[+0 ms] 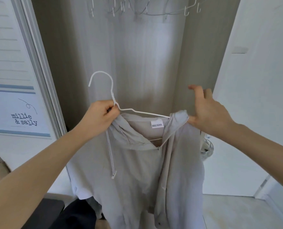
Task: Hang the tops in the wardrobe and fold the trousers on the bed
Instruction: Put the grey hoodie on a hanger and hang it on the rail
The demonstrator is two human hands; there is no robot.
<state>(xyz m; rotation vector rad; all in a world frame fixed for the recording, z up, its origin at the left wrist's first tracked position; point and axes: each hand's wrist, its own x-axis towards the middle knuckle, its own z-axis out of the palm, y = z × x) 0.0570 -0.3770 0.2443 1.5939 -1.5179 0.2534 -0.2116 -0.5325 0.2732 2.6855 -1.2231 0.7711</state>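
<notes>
A light grey zip hoodie (137, 171) hangs partly on a white wire hanger (111, 91), held up in front of the open wardrobe (129, 55). My left hand (99, 114) grips the hanger just below its hook, together with the hoodie's left collar edge. My right hand (208, 111) is at the hoodie's right shoulder; its thumb touches the fabric by the zip and its fingers are spread and mostly straight. A white label shows inside the neck. A drawstring dangles on the left.
Several empty white hangers (145, 7) hang on the rail at the top of the wardrobe. A white door frame and a poster (24, 119) stand on the left, a white wall on the right. Dark fabric (77, 215) lies low at the bottom.
</notes>
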